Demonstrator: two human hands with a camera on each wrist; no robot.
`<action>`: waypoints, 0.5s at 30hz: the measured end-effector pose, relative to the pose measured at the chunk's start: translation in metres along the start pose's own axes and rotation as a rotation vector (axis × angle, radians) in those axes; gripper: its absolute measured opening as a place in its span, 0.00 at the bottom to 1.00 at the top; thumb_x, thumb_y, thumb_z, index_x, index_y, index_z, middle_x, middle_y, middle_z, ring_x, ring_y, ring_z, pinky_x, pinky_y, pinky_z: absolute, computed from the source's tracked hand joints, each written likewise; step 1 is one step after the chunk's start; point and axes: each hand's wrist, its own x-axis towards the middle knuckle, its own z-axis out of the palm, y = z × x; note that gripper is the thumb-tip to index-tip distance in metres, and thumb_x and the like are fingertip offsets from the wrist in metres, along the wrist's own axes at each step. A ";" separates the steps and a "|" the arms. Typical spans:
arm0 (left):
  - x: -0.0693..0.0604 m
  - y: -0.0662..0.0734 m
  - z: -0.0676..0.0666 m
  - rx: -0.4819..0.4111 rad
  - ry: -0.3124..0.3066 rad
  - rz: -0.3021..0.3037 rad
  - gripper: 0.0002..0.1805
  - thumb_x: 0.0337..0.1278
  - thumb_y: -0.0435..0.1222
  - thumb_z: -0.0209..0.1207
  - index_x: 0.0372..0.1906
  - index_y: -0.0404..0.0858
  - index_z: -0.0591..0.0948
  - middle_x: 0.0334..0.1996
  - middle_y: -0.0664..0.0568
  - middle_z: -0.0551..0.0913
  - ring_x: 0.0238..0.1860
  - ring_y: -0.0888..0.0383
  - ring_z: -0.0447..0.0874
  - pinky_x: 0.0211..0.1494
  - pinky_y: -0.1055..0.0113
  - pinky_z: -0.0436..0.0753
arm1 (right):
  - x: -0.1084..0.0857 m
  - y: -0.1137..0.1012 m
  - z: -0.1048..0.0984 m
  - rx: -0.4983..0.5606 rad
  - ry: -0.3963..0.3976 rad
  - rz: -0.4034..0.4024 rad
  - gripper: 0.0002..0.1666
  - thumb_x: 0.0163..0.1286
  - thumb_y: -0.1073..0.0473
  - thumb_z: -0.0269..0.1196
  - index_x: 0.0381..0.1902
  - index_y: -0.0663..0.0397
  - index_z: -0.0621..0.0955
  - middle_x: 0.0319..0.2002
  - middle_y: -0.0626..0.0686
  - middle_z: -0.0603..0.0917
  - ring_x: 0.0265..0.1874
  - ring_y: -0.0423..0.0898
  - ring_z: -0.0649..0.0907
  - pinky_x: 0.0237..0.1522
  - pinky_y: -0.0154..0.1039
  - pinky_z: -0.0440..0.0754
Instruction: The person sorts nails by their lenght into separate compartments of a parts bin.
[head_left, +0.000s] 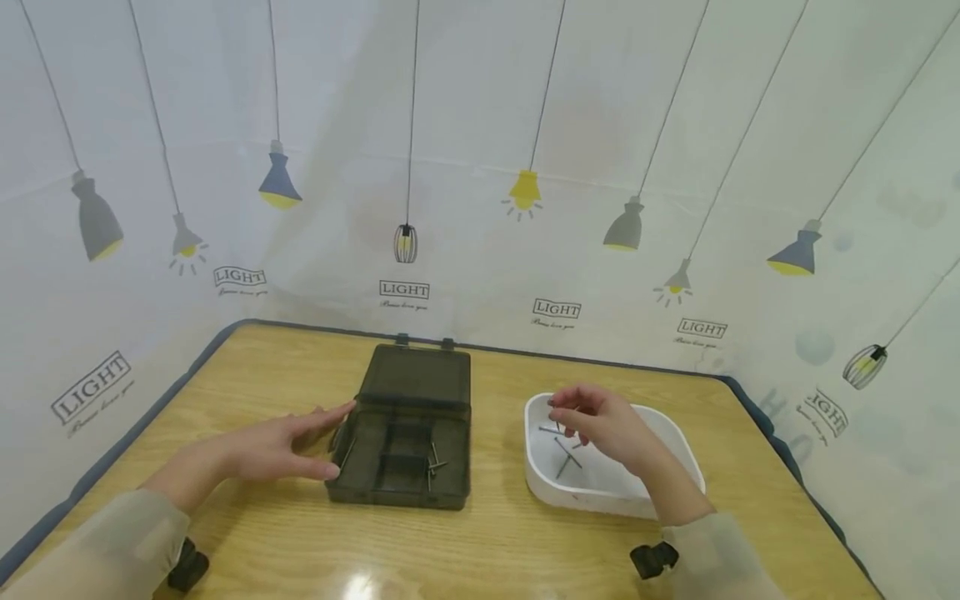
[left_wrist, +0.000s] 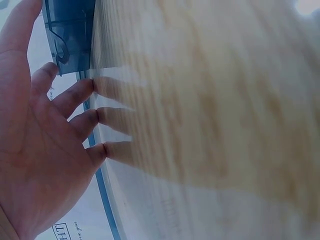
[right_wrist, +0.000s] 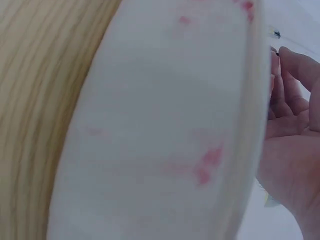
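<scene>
A dark translucent box [head_left: 425, 498] lies with its lid [head_left: 416, 375] folded back; thin metal screws [head_left: 433, 465] lie in its right part and another [head_left: 348, 450] at its left. My left hand [head_left: 262, 450], also in the left wrist view [left_wrist: 45, 135], has its fingers spread, thumb and index finger at the box's left side. Over the white tray [head_left: 536, 475] is my right hand [head_left: 607, 425], thumb and fingertips together on a small thin screw, mostly hidden. The right wrist view shows that hand [right_wrist: 295, 130] behind the tray wall [right_wrist: 160, 110]. Several screws [head_left: 567, 454] lie in the tray.
The box and tray stand apart on a wooden table [head_left: 495, 550] with a dark edge. Behind and around it hangs a pale sheet [head_left: 465, 208] printed with lamps. Dark wrist devices [head_left: 654, 560] sit at both sleeves.
</scene>
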 end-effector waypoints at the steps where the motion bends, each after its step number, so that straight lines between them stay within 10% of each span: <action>1: 0.000 0.000 0.000 -0.003 -0.003 -0.001 0.55 0.70 0.61 0.69 0.91 0.61 0.51 0.89 0.35 0.50 0.88 0.24 0.41 0.79 0.15 0.45 | 0.000 -0.004 0.003 0.010 -0.003 -0.002 0.20 0.80 0.53 0.70 0.59 0.62 0.82 0.44 0.57 0.86 0.38 0.49 0.84 0.37 0.39 0.85; 15: 0.001 -0.001 0.000 0.010 -0.008 -0.011 0.54 0.70 0.62 0.68 0.91 0.64 0.50 0.89 0.34 0.49 0.87 0.23 0.43 0.78 0.14 0.47 | 0.019 -0.052 0.069 0.133 -0.146 -0.083 0.10 0.82 0.54 0.68 0.52 0.53 0.84 0.46 0.52 0.92 0.36 0.46 0.88 0.30 0.33 0.79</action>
